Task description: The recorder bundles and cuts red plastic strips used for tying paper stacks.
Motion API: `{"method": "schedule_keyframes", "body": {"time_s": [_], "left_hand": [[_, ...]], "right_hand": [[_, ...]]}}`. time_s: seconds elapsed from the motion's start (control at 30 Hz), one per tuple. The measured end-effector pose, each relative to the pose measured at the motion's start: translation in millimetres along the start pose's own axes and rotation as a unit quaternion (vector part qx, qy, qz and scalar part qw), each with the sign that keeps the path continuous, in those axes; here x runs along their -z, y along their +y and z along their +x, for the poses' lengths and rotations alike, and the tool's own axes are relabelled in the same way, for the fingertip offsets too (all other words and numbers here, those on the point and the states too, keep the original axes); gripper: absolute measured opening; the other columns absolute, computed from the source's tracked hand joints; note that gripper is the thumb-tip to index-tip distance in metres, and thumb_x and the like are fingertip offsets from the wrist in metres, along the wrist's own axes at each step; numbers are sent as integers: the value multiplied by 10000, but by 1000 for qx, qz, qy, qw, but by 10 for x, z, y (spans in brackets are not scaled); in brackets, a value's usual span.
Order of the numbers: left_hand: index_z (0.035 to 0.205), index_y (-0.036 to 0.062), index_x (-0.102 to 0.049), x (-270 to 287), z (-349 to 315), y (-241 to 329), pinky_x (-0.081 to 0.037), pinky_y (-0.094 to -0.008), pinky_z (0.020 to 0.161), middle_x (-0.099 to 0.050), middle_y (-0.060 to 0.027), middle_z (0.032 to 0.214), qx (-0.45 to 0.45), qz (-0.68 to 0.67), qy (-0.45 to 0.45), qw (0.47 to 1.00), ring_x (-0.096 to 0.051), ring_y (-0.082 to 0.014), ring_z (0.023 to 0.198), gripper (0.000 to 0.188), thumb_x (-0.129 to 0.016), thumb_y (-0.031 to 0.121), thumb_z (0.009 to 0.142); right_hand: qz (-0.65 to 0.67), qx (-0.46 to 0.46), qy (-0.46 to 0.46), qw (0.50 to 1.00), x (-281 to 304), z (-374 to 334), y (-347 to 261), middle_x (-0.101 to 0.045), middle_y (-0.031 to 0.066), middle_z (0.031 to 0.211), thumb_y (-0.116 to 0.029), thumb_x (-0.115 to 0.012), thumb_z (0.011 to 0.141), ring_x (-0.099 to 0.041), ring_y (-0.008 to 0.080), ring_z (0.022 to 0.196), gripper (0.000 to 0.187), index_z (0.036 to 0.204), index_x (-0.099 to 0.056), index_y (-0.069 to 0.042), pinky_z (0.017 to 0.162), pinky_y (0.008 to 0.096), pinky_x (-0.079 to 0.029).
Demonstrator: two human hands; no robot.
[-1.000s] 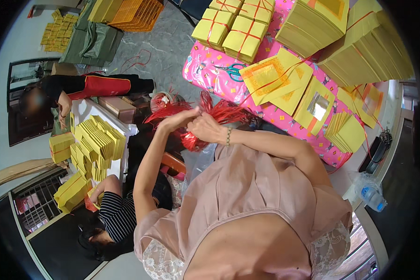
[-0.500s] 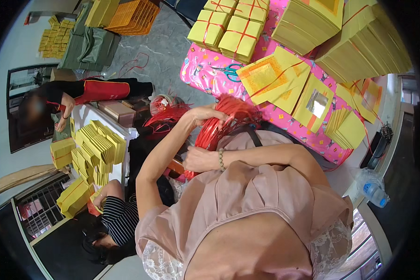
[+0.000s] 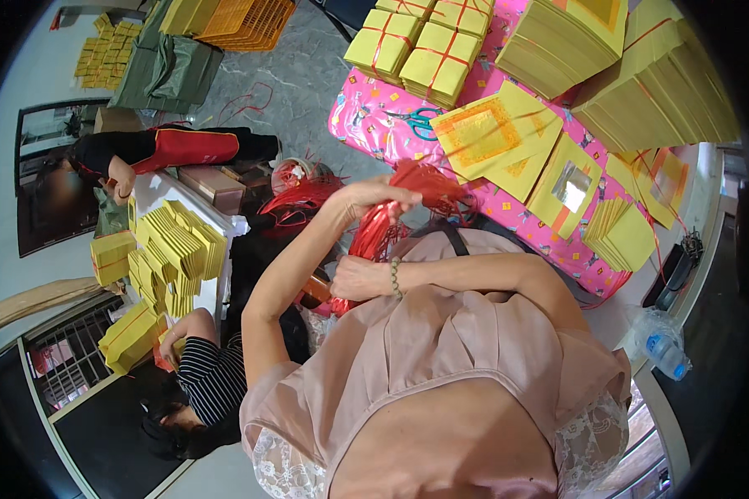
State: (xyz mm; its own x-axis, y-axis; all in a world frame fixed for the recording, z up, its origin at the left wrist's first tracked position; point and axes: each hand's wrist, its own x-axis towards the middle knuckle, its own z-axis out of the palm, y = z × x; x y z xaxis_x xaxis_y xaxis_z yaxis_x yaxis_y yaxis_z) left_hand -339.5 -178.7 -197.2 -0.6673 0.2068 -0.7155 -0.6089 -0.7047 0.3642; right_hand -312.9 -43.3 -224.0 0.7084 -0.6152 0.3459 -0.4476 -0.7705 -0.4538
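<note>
My left hand (image 3: 368, 200) is raised in front of my chest and grips the top of a bundle of thin red strings (image 3: 377, 235). The strings hang down from it to my right hand (image 3: 354, 279), which wears a bead bracelet and is closed around the bundle's lower part. More red string loops (image 3: 431, 181) bunch up just beyond my left hand, at the edge of the pink table. My pink blouse fills the lower part of the view.
The pink patterned table (image 3: 366, 125) holds tied stacks of yellow paper (image 3: 416, 50), loose yellow sheets (image 3: 495, 137) and scissors (image 3: 420, 123). A water bottle (image 3: 662, 345) lies at right. At left, a person in a striped shirt (image 3: 212, 374) and another in black and red (image 3: 171, 150) sit by a white table of yellow bundles (image 3: 179, 249).
My hands were together on the strings a second ago. My right hand has since slid down the bundle while my left hand stays at the top, stretching the strings between them.
</note>
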Motion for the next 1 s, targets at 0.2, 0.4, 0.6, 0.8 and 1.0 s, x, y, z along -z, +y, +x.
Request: {"method": "schedule_keyframes", "body": {"time_s": [0.2, 0.4, 0.6, 0.8, 1.0], "left_hand": [[794, 81, -555, -103, -411, 353, -397, -244, 451, -485, 20, 569, -176, 16, 127, 976, -448, -77, 474, 146, -682, 149, 821], [809, 92, -554, -183, -831, 645, -380, -255, 482, -486, 21, 571, -292, 21, 156, 943, -439, -78, 470, 145, -687, 152, 811], [1026, 51, -536, -358, -860, 915, -334, -246, 506, -382, 55, 576, -346, 99, 203, 911, -388, -68, 465, 276, -652, 214, 835], [1074, -32, -541, -631, -754, 1092, -429, -270, 582, -500, -8, 661, -400, 201, 252, 858, -479, -110, 567, 306, -638, 93, 811], [1097, -5, -525, -847, -666, 1130, -302, -223, 485, -385, 50, 588, -450, 154, 191, 859, -360, -57, 497, 284, -583, 188, 896]], "right_hand": [[18, -7, 22, 1000, -9, 41, 147, -613, 86, 555, -177, -604, 649, -622, 237, 540, 123, 576, -618, -79, 586, 362, -449], [25, -5, 38, 999, -165, 50, 164, -596, 108, 534, -171, -612, 618, -611, 250, 531, 113, 562, -608, -73, 587, 368, -450], [81, -37, -35, 995, -620, -369, 374, -621, 173, 626, -166, -615, 615, -637, 291, 616, 120, 639, -642, -51, 596, 424, -488], [52, -127, -138, 981, -814, -642, 802, -658, 168, 741, -169, -593, 679, -664, 311, 734, 139, 697, -675, -57, 601, 431, -514], [-82, -123, 26, 989, -1137, -922, 1010, -635, 109, 621, -200, -579, 675, -627, 272, 587, 141, 582, -648, -120, 530, 415, -490]]}}
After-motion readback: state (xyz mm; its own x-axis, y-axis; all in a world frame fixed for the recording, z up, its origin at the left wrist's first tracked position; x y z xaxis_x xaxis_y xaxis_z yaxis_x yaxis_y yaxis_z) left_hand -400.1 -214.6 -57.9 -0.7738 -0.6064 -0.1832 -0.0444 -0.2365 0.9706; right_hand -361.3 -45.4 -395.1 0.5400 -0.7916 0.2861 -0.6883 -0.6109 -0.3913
